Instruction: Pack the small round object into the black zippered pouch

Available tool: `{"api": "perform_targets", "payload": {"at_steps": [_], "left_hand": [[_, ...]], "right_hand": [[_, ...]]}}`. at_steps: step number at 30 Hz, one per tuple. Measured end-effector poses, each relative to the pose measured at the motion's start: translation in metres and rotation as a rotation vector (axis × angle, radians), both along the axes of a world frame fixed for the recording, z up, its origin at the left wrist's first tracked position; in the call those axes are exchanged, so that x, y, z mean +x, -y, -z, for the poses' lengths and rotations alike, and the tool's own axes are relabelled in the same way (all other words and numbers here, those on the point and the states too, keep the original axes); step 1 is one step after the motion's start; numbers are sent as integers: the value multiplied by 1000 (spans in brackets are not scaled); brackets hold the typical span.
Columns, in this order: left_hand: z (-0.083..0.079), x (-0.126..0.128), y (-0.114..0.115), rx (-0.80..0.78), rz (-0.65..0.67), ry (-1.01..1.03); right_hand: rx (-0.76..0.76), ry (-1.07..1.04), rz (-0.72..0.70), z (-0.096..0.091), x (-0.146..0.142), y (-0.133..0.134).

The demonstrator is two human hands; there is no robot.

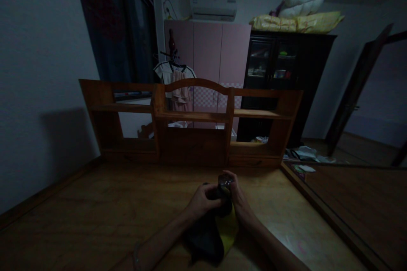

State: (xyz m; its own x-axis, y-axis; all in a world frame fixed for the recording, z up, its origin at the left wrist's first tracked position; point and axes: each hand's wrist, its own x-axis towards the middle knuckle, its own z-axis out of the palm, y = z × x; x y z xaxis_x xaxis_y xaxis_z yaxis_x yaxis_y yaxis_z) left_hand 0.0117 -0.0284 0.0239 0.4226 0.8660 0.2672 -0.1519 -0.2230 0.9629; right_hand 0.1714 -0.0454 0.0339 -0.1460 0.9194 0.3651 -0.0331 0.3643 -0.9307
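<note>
Near the front middle of the wooden surface, my two hands are close together over a black and yellow item (205,237) that looks soft, like cloth or a pouch; its exact kind is unclear in the dim light. My left hand (202,203) is closed on the upper black part, thumb and fingers pinching it. My right hand (238,199) curls around a small, dark, shiny object (225,180) at the top of the item. Whether this object is part of the black and yellow item or separate I cannot tell. The lower part hangs down toward the wooden surface.
A wooden shelf unit (193,116) stands along the far edge of the wooden surface (127,203). A wall (41,71) borders the left side, and a raised wooden rail (318,203) runs along the right. Beyond are a pink wardrobe (208,50) and a dark cabinet (305,67).
</note>
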Motion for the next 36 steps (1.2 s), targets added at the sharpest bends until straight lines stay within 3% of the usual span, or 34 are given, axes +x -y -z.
{"api": "perform_targets", "payload": {"at_steps": [7,15,21,25,31,36], "left_hand": [[4,-4,-4,49,-8,-62],[6,-3,0,157,-139,-344],[-7,-1,11,442,-149,-480],[-9,0,16,587,-142,-573],[-7,0,16,586,-180,-551],[-9,1,16,495,-213,-468]], "right_hand": [[-120,-62,-13,12,-3,-13],[-171,6,7,6,1,-12],[-235,-131,-87,9,-3,-15],[-144,-64,-17,14,-4,-17],[-50,39,48,7,-3,-11],[-96,-2,-23,-1,-5,1]]}}
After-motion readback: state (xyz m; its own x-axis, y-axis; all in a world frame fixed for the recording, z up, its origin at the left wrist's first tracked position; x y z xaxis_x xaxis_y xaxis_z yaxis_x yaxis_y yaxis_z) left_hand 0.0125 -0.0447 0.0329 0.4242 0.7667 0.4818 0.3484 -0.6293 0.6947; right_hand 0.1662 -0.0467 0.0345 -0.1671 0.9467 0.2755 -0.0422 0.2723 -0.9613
